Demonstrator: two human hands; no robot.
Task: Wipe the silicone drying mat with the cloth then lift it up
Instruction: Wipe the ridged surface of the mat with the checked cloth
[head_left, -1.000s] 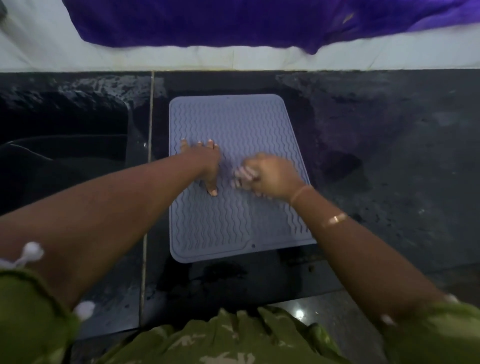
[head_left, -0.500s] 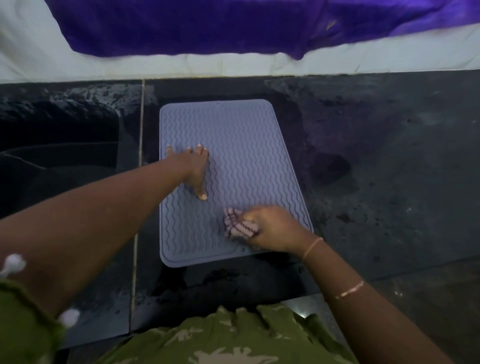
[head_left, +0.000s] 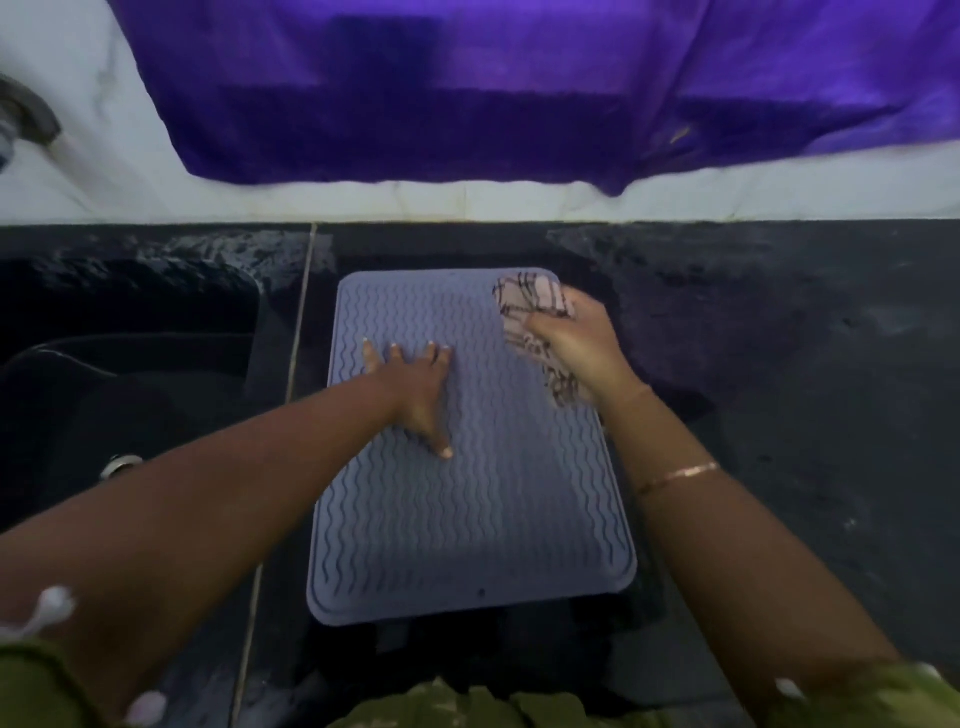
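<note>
At far left, a metal tap (head_left: 28, 119) juts from the white wall (head_left: 88, 171) above a dark sink (head_left: 130, 374), whose drain ring (head_left: 120, 466) glints beside the person's left forearm. Just right of a pale seam (head_left: 293, 374) in the black counter (head_left: 779, 374), the grey-blue silicone drying mat (head_left: 467, 530) lies flat and not yet lifted. Its long sides run away from the camera, and its wavy ridges and raised rim are in plain sight.

The left hand (head_left: 415, 387) rests palm down on the mat's left-centre. Its fingers are straight and spread wide, the thumb points back toward the near edge, and it holds nothing. At the mat's far right corner, the right hand (head_left: 576, 343) grips the checked cloth (head_left: 535, 306), a pinkish rag with dark lines. The fingers curl round the bunched fabric, which spills out above the knuckles and trails below the palm onto the mat's right edge. A thin bracelet (head_left: 680, 474) circles the right forearm.

Behind, purple fabric (head_left: 519, 88) hangs across the wall, its lower hem stopping short of the counter. Olive-green patterned clothing (head_left: 447, 709) fills the bottom of the view. Duller, mottled patches mark the counter right of the mat.
</note>
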